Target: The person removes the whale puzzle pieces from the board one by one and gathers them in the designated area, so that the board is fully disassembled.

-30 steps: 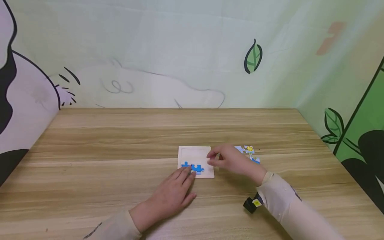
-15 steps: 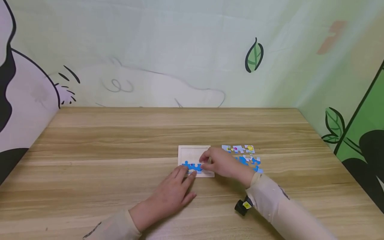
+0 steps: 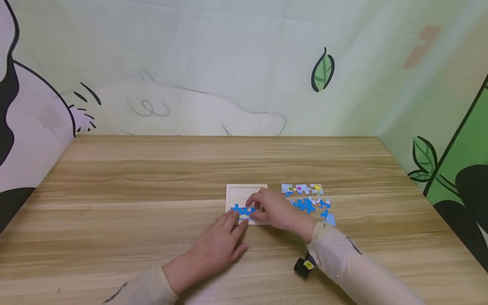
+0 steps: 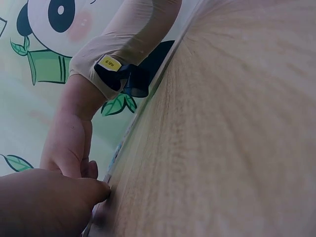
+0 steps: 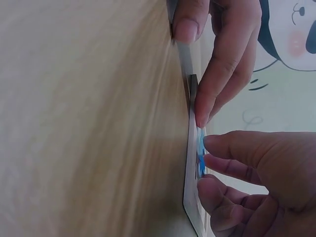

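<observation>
A square wooden puzzle tray lies flat, with a few blue puzzle pieces along its near side. The left hand rests with extended fingers on the tray's near left part, covering some of the pieces. From the right, the right hand reaches over the tray, its thumb and forefinger pinching a blue puzzle piece at the right end of the row. In the right wrist view, blue puzzle pieces show by the right hand's fingertips. Much of the held piece is hidden.
Right of the tray, several loose puzzle pieces in blue and pale colours lie on the wooden table, one bearing a yellow sun. A printed cloth backdrop stands behind the table. A black wrist camera hangs below the right sleeve.
The right hand has moved left, from the tray's right edge onto the blue row, uncovering more loose pieces. The row's right-end piece now sits straighter. The left hand stays nearly still.
</observation>
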`<state>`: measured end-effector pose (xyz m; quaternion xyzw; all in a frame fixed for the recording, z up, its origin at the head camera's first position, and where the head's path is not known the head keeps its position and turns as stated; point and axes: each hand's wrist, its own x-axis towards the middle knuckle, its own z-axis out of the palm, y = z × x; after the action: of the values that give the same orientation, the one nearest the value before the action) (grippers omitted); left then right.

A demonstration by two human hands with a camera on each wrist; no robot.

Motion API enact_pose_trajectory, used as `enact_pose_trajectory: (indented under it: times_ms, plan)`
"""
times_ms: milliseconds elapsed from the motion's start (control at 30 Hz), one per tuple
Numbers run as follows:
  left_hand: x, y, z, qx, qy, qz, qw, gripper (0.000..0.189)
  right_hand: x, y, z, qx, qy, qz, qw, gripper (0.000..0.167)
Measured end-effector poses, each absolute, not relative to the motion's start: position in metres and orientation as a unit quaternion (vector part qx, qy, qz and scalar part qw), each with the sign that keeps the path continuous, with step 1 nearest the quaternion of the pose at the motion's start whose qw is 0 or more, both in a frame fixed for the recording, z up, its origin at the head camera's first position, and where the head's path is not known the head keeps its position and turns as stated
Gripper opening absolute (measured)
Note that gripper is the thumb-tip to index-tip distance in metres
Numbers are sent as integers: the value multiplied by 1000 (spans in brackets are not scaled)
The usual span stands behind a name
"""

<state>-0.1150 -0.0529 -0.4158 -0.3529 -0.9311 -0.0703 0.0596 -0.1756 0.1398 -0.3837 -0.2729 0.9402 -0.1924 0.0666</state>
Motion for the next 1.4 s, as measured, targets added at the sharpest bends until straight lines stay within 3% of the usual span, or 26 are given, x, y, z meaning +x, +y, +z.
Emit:
enact_pose_trajectory:
  times_ms: [367, 667, 900, 1400]
  plan:
    - [-114, -52, -416, -358, -929, -63, 72, 57, -174, 137, -385, -262, 943, -196, 58, 18]
    - [-112, -51, -417, -363, -927, -45, 80, 52, -178, 138, -384, -239, 930, -263, 98, 13]
    - [-111, -52, -417, -361, -928, -61, 74, 49, -184, 149, -376, -222, 915, -319, 105, 6]
    - [-114, -54, -421, -366, -923, -85, 86, 49, -186, 195, -348, -225, 899, -356, 116, 9]
